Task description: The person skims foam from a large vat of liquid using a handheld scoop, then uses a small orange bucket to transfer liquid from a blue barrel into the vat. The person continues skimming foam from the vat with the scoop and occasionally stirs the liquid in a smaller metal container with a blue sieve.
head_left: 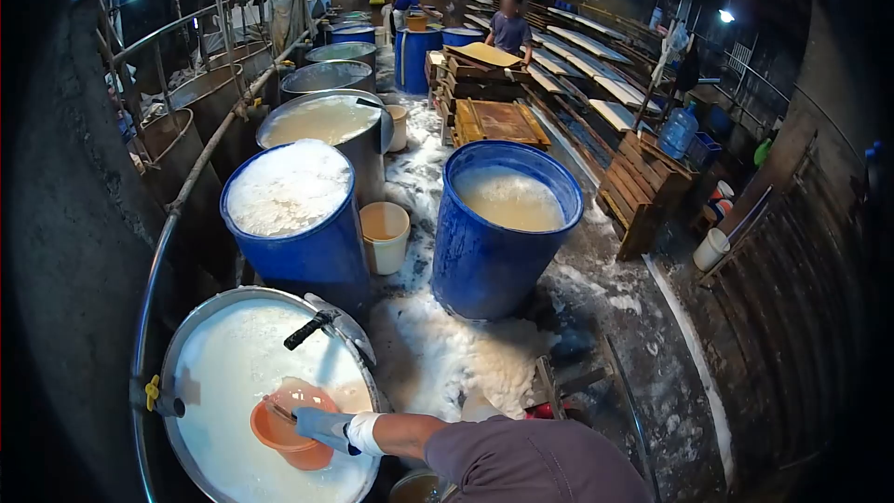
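My right hand [326, 428], in a blue-grey glove with a white cuff, reaches in from the lower right. Its fingers are closed around the handle of an orange plastic dipper [296, 455]. The dipper sits partly sunk in the white, foamy liquid of a large round metal vat [177, 354]. A dark-handled clip or bracket [309, 328] lies over the vat's far rim, beside a grey cloth-like item [349, 324]. My left hand is out of view.
Ahead stand a foam-topped blue barrel [298, 256], another blue barrel [494, 270] of cloudy liquid and a white bucket [389, 256]. Foam [456, 345] covers the floor. A pipe [168, 242] runs along the left. Another person [510, 33] stands behind stacked wooden trays [498, 121].
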The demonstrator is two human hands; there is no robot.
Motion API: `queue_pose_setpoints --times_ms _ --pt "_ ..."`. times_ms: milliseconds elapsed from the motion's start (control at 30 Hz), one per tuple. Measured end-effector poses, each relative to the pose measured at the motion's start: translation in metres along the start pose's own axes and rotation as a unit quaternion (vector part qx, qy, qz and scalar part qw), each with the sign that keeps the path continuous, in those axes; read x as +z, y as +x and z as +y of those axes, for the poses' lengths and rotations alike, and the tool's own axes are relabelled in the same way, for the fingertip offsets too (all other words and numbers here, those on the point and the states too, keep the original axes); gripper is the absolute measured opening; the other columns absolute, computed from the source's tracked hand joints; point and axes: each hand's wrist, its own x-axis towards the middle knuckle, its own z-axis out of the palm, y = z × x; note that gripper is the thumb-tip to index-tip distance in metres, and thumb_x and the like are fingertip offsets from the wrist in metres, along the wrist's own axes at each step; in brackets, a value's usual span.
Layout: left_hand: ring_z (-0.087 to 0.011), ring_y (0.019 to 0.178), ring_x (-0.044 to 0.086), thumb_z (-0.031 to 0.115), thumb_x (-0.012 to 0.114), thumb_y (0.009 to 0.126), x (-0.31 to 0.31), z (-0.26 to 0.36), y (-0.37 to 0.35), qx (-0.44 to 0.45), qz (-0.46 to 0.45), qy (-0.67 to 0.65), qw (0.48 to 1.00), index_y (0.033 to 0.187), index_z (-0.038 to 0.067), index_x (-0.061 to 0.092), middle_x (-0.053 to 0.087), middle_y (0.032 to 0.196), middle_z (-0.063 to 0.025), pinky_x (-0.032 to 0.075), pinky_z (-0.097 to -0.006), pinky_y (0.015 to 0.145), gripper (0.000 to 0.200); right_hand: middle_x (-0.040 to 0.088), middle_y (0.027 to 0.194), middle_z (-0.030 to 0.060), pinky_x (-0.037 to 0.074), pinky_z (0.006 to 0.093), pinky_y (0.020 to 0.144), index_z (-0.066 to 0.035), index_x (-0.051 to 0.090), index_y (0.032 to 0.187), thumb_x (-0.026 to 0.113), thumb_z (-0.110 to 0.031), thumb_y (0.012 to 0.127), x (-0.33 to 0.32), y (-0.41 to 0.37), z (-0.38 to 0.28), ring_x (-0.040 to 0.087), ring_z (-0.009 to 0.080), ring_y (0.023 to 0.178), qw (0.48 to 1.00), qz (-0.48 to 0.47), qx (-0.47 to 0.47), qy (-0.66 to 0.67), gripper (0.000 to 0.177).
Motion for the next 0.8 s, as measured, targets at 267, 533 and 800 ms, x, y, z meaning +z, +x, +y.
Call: queue_pose_setpoints --times_ms 267,533,800 --pt "-0.0357 0.098 0.072 0.04 0.058 0.105 0.031 0.018 -0.003 0.028 -0.055 -0.003 0.998 0.125 -0.007 0.066 0.073 0.117 -0.0239 0.059 -0.0442 0.089 0.052 0.075 0.102 0.0154 0.056 0.045 0.078 -0.005 0.068 0.122 0.068 -0.021 0.084 -0.01 -0.045 -0.028 0.072 0.0328 0.09 0.967 -0.131 0.093 0.196 0.042" --pt "-0.0359 0.099 0.072 0.038 0.058 0.105 0.055 0.033 -0.012 0.051 -0.092 -0.006 0.994 0.125 -0.007 0.066 0.072 0.117 -0.0238 0.058 -0.0442 0.09 0.05 0.074 0.104 0.0141 0.055 0.0429 0.076 -0.005 0.066 0.128 0.07 -0.024 0.084 -0.013 -0.093 -0.055 0.072 0.0297 0.09 0.946 -0.184 0.053 0.262 0.048" --pt "-0.0361 0.1 0.071 0.037 0.058 0.105 0.07 0.055 -0.025 0.06 -0.118 -0.014 0.991 0.125 -0.006 0.065 0.072 0.116 -0.0236 0.058 -0.0442 0.09 0.048 0.074 0.106 0.0128 0.055 0.0408 0.075 -0.004 0.065 0.133 0.073 -0.026 0.084 -0.113 -0.165 -0.103 0.071 0.0266 0.09 0.919 -0.231 -0.058 0.313 0.055"
